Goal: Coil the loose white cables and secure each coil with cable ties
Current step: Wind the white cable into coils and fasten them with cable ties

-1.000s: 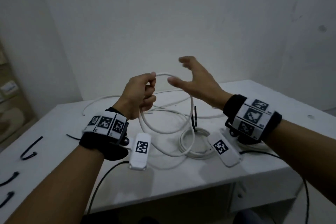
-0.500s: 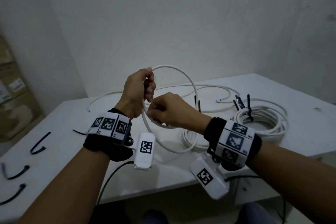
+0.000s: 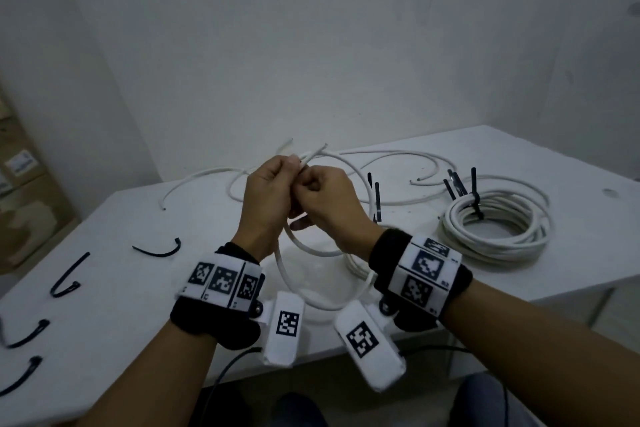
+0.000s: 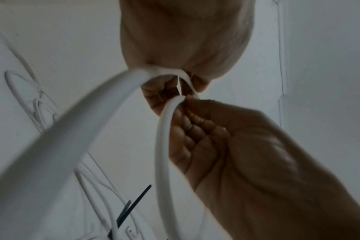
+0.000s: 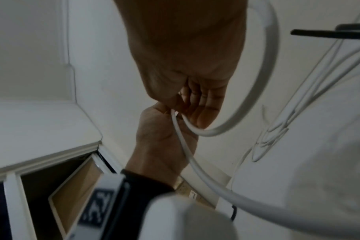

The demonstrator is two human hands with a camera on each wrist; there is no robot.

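Now, starting at your far left, loose black cable ties [image 3: 65, 276] are lying on the white table [image 3: 145, 305], well apart from your hands. Moving inward, your left hand [image 3: 268, 196] is curling its fingers round the white cable [image 3: 313, 303], raised above the table, with two cut ends sticking up and away from your knuckles. Touching it, your right hand [image 3: 329, 199] is pinching the same cable where the strands are crossing. The loop is hanging down from both fists toward you, its plane roughly upright, so the gathering point is sitting right between your fingertips and neither hand is nearer. Farther right, a finished coil [image 3: 493, 227] is resting on the table, already cinched with black ties. More loose cable is trailing behind your hands.
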